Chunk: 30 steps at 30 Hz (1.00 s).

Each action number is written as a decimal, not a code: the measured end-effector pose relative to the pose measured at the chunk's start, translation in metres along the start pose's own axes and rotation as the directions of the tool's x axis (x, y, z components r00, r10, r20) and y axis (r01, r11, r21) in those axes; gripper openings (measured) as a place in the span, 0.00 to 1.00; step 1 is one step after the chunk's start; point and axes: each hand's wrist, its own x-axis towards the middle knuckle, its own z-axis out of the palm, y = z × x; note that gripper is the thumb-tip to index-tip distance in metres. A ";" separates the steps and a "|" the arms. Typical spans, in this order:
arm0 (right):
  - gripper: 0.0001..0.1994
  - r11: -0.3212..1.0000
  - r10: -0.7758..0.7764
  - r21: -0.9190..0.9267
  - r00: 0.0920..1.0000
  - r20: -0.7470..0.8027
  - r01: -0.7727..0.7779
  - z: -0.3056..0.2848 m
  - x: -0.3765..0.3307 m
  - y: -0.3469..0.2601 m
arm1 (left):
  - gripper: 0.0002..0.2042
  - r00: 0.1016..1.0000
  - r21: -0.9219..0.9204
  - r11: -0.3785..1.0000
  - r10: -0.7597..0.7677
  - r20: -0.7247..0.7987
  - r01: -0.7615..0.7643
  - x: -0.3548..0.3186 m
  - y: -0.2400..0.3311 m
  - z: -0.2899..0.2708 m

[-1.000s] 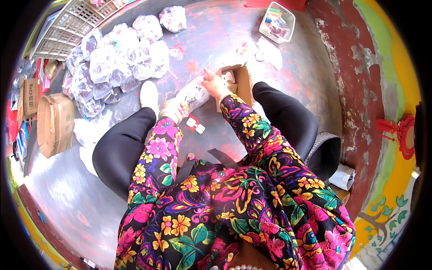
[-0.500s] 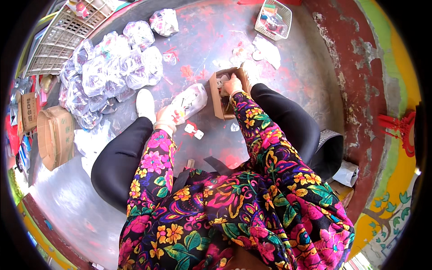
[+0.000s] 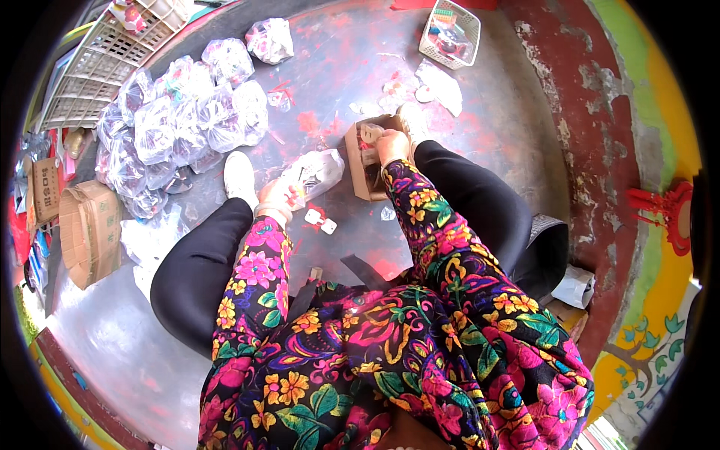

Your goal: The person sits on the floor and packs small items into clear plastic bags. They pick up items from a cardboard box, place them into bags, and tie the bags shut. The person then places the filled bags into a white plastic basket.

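since the earlier frame, the right hand has stayed at the small cardboard box, and the view has shifted so that the box now sits a little higher and nearer the middle. the box is seen on the grey floor between the 2 black-clad knees, open side up, with the right hand's fingers curled over its top edge; whether anything is pinched inside them cannot be told. a clear plastic bag holding small red and white pieces is grasped by the left hand, just left of the box and touching it or nearly so. 2 small white and red pieces lie loose on the floor just below the bag. a heap of filled clear bags is piled well to the left, beside a white shoe. a white mesh basket stands farther off at the top, and a larger cardboard carton lies at the far left.
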 end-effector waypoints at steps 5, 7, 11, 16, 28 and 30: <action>0.07 0.660 0.182 0.748 0.980 -0.079 -0.062 -0.010 -0.018 0.005 | 0.08 0.999 -0.006 1.000 -0.013 0.036 0.013 0.010 -0.002 -0.001; 0.10 0.333 0.075 0.940 0.996 0.049 -0.071 -0.035 -0.044 -0.027 | 0.09 0.997 0.030 0.999 -0.014 0.079 0.012 0.035 -0.012 -0.015; 0.06 -0.173 -0.225 0.966 0.963 0.152 -0.192 -0.083 -0.084 -0.070 | 0.09 0.999 0.052 0.999 0.007 -0.045 -0.005 -0.002 0.003 0.008; 0.04 -0.206 -0.525 0.883 0.809 0.265 -0.422 -0.102 -0.097 -0.084 | 0.09 0.998 -0.008 1.000 -0.016 -0.067 0.015 -0.017 0.012 0.013; 0.07 0.409 -0.351 0.853 0.807 0.475 -0.324 -0.072 -0.095 -0.086 | 0.10 0.995 0.078 0.992 0.101 0.004 -0.101 -0.016 0.008 0.004; 0.08 0.538 -0.313 0.755 0.743 0.591 -0.374 -0.051 -0.088 -0.076 | 0.10 0.987 0.133 0.978 0.155 0.035 -0.158 -0.024 0.010 0.010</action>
